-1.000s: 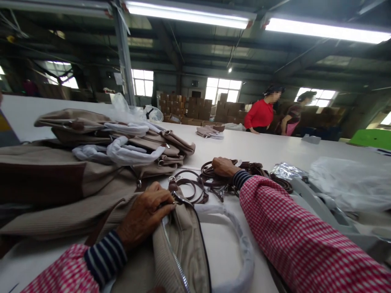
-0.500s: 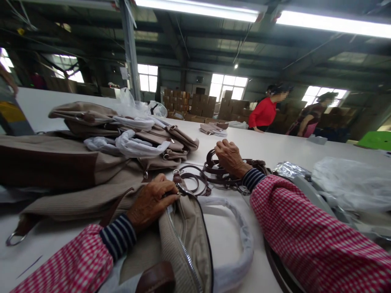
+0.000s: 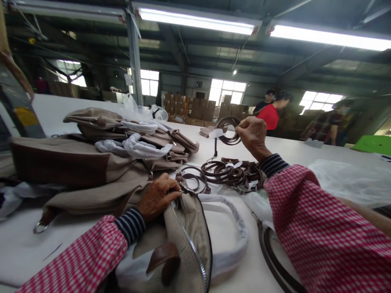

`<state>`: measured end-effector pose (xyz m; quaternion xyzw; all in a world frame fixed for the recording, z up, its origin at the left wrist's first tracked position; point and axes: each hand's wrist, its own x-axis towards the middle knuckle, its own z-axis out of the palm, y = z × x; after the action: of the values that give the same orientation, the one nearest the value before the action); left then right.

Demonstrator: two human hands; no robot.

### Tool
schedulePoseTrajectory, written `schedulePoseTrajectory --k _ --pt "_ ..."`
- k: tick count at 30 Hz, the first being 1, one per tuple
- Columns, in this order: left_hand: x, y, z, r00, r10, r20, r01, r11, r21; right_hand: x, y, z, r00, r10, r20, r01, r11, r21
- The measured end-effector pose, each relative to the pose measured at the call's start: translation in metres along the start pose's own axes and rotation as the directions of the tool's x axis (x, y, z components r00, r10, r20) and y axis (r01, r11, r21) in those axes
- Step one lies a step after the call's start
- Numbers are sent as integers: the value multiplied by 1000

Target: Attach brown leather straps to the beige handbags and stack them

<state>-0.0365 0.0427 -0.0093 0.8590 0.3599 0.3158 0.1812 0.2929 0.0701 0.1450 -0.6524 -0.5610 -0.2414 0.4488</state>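
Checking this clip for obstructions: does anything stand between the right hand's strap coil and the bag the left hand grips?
Straps lie on the table below the coil; nothing visible blocks the air between coil and bag.

No txt, brand or no. is showing legibly. A white tag (image 3: 216,133) is sitting at the L edge of the held-up brown strap coil (image 3: 231,141), prob. a label, but blur is hiding any print. White slips (image 3: 234,165) are lying on the strap pile (image 3: 218,173), equally unreadable. A pale sheet (image 3: 128,79) is showing by the grey post (image 3: 134,61) in the bkgd, too small for reading; cartons (image 3: 199,110) are standing too far off, ditto.
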Motion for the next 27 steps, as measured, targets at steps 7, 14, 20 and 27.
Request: schedulePoseTrajectory --k 7,14,20,27 --pt "-1 0 -1 1000 14 4 -14 1000 18 -60 -7 -5 736 -9 677 -104 987 126" --pt "0 1 -2 1000 -4 -16 4 1000 30 -123 -16 38 623 -19 782 10 1000 16" --pt "0 1 -2 1000 -11 -29 12 1000 17 -116 -24 -4 701 -152 697 99 988 117" --pt "0 0 -2 1000 -9 -27 11 999 43 -162 -7 -63 447 -367 815 234 928 290"
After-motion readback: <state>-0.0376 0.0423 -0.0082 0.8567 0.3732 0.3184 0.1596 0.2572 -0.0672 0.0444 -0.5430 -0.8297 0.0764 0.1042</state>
